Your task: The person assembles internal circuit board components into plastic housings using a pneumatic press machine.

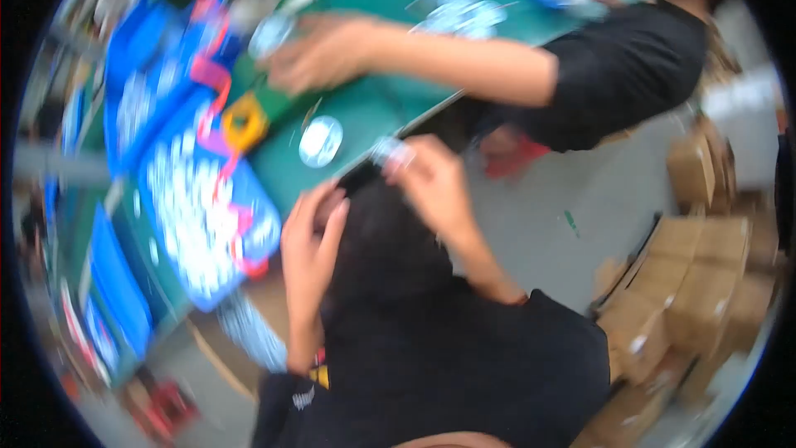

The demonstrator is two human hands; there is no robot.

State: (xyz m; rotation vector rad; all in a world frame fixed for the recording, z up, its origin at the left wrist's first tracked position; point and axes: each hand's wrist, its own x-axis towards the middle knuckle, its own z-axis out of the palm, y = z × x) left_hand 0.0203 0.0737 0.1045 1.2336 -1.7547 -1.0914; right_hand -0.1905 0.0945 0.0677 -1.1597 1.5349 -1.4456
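Observation:
My right hand (435, 182) pinches a small, pale, see-through piece (391, 152) at the table's edge; blur hides its exact kind. To its left, my left hand (311, 236) is raised before my body, thumb and fingers apart, holding nothing that I can see. A round whitish disc (321, 141) lies on the green table (286, 134) just beyond both hands. From the right a co-worker's arm (473, 66) reaches across, and that person's hand (323, 50) holds a round, clear, pale item (271, 34).
A blue tray (269, 228) full of small white pieces stands at the left, a pink ribbon (211, 75) running over it. Beside it is a yellow ring-shaped thing (245, 122). Clear pieces (460, 7) are heaped at the back. Cardboard boxes (688, 274) stand on the right.

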